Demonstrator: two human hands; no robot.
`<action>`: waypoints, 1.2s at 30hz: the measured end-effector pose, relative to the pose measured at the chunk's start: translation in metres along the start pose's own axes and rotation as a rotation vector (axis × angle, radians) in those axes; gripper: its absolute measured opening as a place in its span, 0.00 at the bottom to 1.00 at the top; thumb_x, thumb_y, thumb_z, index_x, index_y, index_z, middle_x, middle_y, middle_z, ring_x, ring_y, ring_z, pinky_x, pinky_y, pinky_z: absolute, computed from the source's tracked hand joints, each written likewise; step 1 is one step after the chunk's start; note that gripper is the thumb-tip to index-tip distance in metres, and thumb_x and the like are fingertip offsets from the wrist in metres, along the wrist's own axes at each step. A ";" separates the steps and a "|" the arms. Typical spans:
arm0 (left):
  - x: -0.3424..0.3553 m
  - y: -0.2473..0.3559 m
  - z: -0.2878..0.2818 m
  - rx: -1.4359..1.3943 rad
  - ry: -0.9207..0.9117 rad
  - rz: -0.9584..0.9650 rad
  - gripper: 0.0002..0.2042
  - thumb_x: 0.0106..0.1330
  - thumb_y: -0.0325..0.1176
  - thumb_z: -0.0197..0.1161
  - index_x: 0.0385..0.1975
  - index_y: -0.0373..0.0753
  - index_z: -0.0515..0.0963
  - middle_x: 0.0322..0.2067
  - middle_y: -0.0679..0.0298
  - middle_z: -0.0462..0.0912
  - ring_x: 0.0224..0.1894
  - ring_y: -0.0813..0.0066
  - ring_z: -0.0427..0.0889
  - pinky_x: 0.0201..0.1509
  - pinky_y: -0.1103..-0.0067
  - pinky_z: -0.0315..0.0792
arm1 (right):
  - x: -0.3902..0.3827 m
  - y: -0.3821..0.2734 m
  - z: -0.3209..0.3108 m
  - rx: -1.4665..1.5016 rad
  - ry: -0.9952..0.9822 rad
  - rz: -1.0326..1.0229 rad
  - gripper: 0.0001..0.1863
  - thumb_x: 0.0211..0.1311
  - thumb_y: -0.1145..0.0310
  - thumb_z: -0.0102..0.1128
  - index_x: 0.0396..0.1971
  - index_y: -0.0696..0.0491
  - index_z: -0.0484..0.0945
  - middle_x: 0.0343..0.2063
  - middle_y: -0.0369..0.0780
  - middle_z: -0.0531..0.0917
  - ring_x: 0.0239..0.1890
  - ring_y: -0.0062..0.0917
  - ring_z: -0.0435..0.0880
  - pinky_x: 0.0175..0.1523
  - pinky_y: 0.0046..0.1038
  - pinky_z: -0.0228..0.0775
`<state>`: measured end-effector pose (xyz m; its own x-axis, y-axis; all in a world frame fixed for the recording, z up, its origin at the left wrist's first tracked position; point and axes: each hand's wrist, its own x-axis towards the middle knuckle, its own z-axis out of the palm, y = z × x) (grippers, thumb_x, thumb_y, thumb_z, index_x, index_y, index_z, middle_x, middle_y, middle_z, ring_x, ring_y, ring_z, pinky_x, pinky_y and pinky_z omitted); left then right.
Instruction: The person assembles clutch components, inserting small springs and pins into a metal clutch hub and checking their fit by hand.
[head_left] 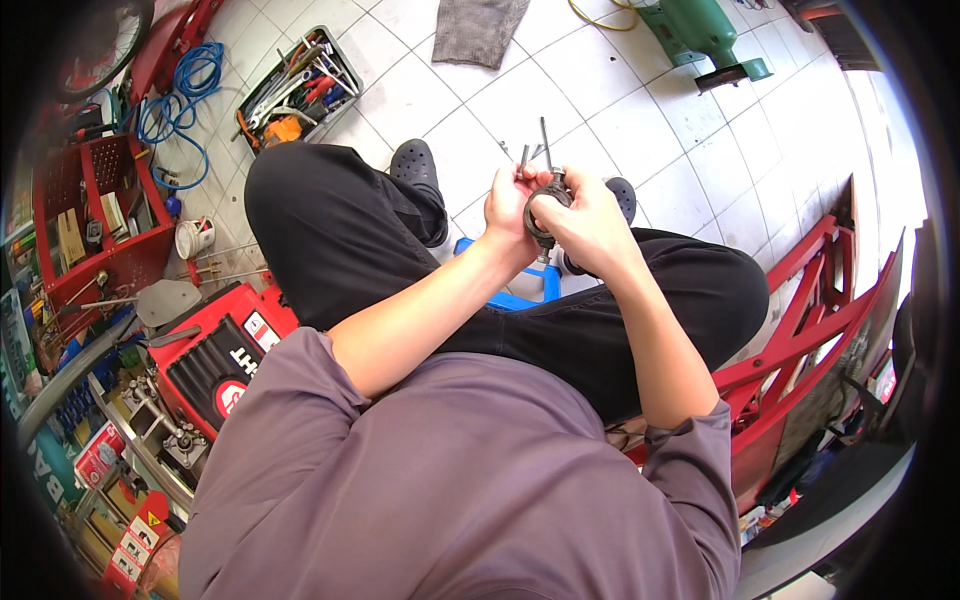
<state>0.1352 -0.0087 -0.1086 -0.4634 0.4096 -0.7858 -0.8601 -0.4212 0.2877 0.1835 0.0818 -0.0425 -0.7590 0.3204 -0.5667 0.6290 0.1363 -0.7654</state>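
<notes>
My hands are together above my lap. My right hand is closed around a dark metal fitting with a round ring body and a threaded piece at its top, its thumb pressed on the ring. My left hand is closed beside it and partly behind it, with small metal rods sticking up from its fingertips; whether it also grips the fitting is partly hidden. A long thin rod rises above the fitting. A blue frame shows beneath my hands, between my legs.
A tool tray, blue hose, red perforated cart and red-black case are at my left. A grey cloth lies on the tiled floor. A green machine is upper right; red metal frames are at right.
</notes>
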 end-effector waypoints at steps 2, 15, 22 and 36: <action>0.000 0.000 -0.002 0.040 -0.031 -0.023 0.13 0.68 0.41 0.37 0.24 0.45 0.64 0.23 0.66 0.74 0.27 0.74 0.73 0.36 0.77 0.71 | 0.001 0.000 -0.001 0.017 -0.021 0.028 0.21 0.49 0.56 0.56 0.32 0.61 0.75 0.22 0.43 0.80 0.26 0.26 0.80 0.34 0.26 0.70; 0.050 -0.010 -0.026 -0.116 -0.146 -0.091 0.15 0.68 0.39 0.37 0.36 0.36 0.70 0.32 0.60 0.78 0.34 0.67 0.80 0.41 0.71 0.76 | 0.030 0.007 -0.018 -0.009 -0.068 0.089 0.26 0.49 0.52 0.59 0.35 0.63 0.79 0.24 0.42 0.80 0.27 0.22 0.78 0.34 0.24 0.70; 0.139 -0.024 -0.026 0.088 0.038 -0.058 0.17 0.66 0.40 0.37 0.29 0.38 0.73 0.21 0.61 0.76 0.22 0.69 0.76 0.24 0.73 0.70 | 0.119 0.062 -0.001 0.061 0.167 0.186 0.20 0.55 0.54 0.61 0.24 0.59 0.78 0.15 0.36 0.77 0.17 0.18 0.74 0.21 0.23 0.60; 0.226 -0.031 -0.077 -0.133 0.112 -0.223 0.16 0.69 0.37 0.35 0.35 0.34 0.72 0.27 0.57 0.77 0.31 0.62 0.78 0.41 0.60 0.74 | 0.179 0.137 0.035 -0.531 0.053 -0.095 0.27 0.50 0.64 0.52 0.49 0.64 0.72 0.33 0.56 0.81 0.37 0.43 0.82 0.46 0.37 0.72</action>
<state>0.0734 0.0345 -0.3374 -0.2328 0.4149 -0.8796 -0.8993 -0.4361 0.0323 0.1279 0.1247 -0.2595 -0.8158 0.3290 -0.4757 0.5669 0.6177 -0.5450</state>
